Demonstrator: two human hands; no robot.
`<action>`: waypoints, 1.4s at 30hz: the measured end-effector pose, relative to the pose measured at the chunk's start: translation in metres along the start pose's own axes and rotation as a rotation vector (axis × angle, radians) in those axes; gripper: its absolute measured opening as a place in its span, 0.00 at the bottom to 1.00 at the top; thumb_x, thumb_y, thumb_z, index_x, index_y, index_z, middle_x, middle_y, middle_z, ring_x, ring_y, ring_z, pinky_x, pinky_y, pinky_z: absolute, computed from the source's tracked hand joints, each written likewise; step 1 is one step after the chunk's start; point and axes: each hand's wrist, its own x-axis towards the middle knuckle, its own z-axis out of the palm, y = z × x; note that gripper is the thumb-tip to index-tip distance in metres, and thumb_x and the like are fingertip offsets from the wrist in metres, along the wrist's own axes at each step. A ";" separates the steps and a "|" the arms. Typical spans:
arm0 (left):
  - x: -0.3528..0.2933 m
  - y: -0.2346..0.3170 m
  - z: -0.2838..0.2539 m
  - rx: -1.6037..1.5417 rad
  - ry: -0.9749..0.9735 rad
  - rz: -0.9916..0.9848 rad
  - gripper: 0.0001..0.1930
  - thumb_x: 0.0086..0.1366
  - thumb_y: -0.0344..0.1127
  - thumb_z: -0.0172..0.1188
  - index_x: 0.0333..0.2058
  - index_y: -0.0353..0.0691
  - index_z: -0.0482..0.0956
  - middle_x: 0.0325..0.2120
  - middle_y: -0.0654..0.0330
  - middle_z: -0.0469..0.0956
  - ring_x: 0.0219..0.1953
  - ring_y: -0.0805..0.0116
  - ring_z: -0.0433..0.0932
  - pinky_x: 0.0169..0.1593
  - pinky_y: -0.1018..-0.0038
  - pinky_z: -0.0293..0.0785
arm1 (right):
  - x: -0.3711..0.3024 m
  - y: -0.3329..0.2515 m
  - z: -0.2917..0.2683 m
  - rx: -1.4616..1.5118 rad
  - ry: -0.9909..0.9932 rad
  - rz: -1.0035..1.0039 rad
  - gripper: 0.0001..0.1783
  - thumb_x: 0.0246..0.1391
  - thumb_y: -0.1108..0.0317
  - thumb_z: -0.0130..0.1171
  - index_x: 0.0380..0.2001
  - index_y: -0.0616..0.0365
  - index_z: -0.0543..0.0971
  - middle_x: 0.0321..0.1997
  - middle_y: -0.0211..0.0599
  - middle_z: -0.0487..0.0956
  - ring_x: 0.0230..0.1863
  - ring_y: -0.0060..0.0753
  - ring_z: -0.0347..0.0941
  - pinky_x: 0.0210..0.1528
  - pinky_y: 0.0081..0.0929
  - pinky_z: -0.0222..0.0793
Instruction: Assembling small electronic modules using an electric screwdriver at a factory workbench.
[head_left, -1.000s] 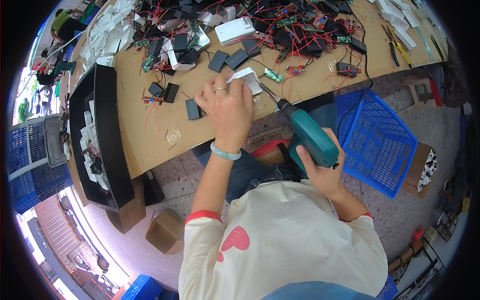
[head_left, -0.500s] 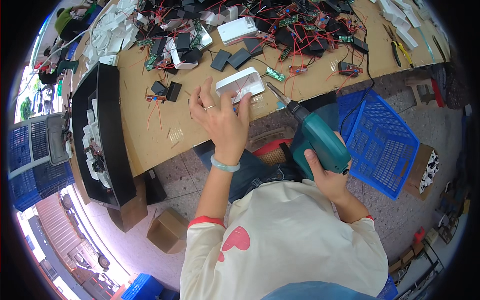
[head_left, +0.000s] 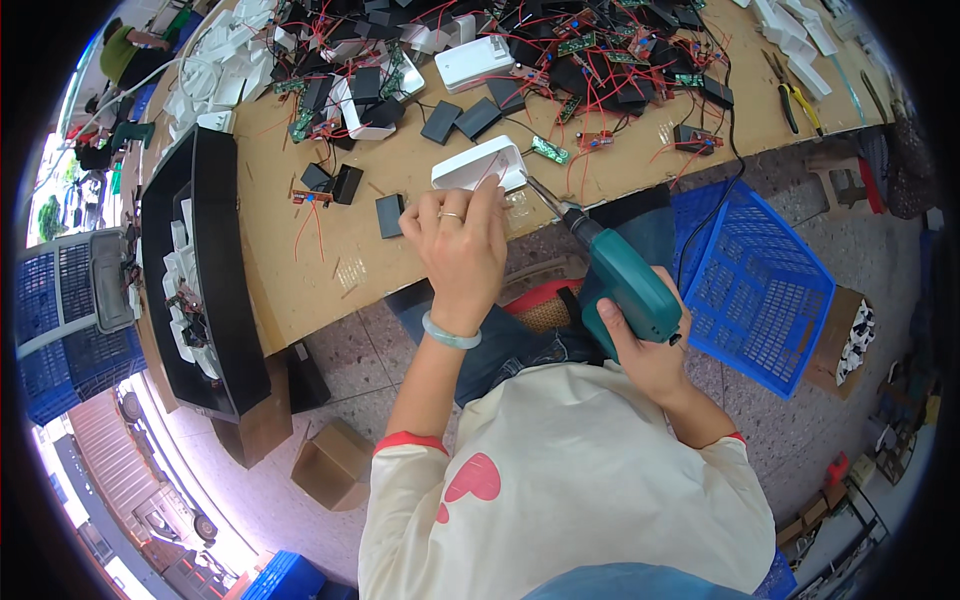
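Black box [head_left: 218, 255]: well left of the white casing [head_left: 480, 165], with white parts [head_left: 183, 275] lying inside it.
Heap of white parts [head_left: 213, 78]: far left of the casing and beyond it, on the table [head_left: 280, 265].
Small red-brown board [head_left: 308, 197]: left of the casing, its red wires trailing toward the table's near edge; 2 black blocks just beside it.
Lone black block [head_left: 390, 216]: left of the casing and a little nearer the person.
Left hand [head_left: 460, 255]: at the casing's near side, back of the hand up, fingers bent and tips touching it; I cannot tell how firmly they grip. 1 ring and 1 pale bracelet [head_left: 451, 333] are worn.
White casing: on the table, open side showing, a red wire in it.
Closed white case [head_left: 474, 62]: beyond the casing, next to the tangle of boards and red wires [head_left: 600, 60].
Green board [head_left: 549, 150]: just right of the casing.
Green power tool [head_left: 628, 275]: metal tip at the casing's right end; contact is unclear.
Right hand [head_left: 652, 362]: right of the casing and nearer the person, wrapped around the tool's handle.
Blue basket [head_left: 765, 290]: right of the casing, below table level.
Pliers [head_left: 790, 95]: far right of the casing.
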 end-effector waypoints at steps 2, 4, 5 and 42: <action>0.000 -0.004 0.001 0.004 -0.011 0.009 0.09 0.65 0.31 0.69 0.44 0.46 0.89 0.32 0.64 0.80 0.40 0.59 0.75 0.49 0.62 0.64 | 0.001 0.004 0.004 0.015 0.002 -0.006 0.12 0.57 0.73 0.74 0.41 0.66 0.83 0.41 0.44 0.82 0.41 0.41 0.79 0.43 0.30 0.75; 0.002 -0.006 0.003 0.043 -0.033 0.034 0.09 0.63 0.31 0.70 0.43 0.46 0.89 0.32 0.64 0.80 0.40 0.59 0.75 0.49 0.62 0.64 | 0.003 0.006 0.007 0.014 0.006 -0.017 0.12 0.57 0.73 0.74 0.41 0.66 0.83 0.41 0.44 0.82 0.41 0.40 0.79 0.43 0.30 0.75; 0.003 -0.007 0.003 0.044 -0.033 0.033 0.09 0.63 0.31 0.70 0.43 0.46 0.89 0.32 0.64 0.80 0.40 0.59 0.75 0.49 0.62 0.64 | 0.004 0.007 0.009 0.015 0.009 -0.029 0.12 0.57 0.73 0.74 0.41 0.66 0.82 0.42 0.44 0.81 0.41 0.40 0.79 0.43 0.30 0.75; 0.000 -0.012 0.020 0.040 0.058 0.021 0.12 0.58 0.31 0.70 0.42 0.47 0.89 0.40 0.66 0.80 0.45 0.60 0.73 0.52 0.59 0.62 | 0.021 0.016 0.029 -0.036 0.015 -0.079 0.14 0.57 0.70 0.75 0.37 0.66 0.80 0.39 0.44 0.78 0.36 0.42 0.77 0.39 0.32 0.72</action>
